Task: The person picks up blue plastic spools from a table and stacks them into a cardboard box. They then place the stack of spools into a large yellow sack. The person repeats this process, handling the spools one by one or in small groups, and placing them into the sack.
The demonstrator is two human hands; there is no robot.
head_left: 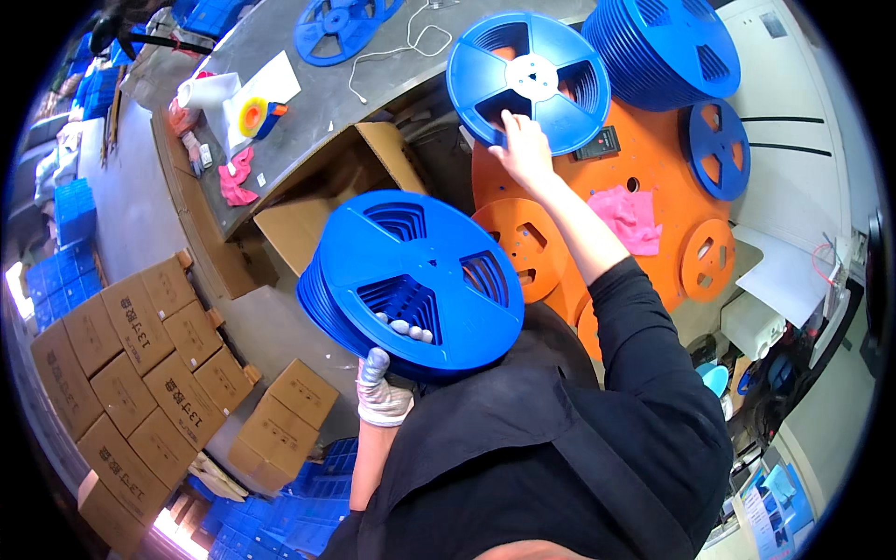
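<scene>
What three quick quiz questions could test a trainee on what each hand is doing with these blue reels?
1. True or false: the left hand wears a glove and supports a stack of blue reels.
2. Which does the bare right hand touch? A) pink cloth B) single blue reel C) tape roll
3. Fill in: the reels lying flat under the right forearm are ___ in colour.

Key: 1 true; 2 B; 3 orange.
</scene>
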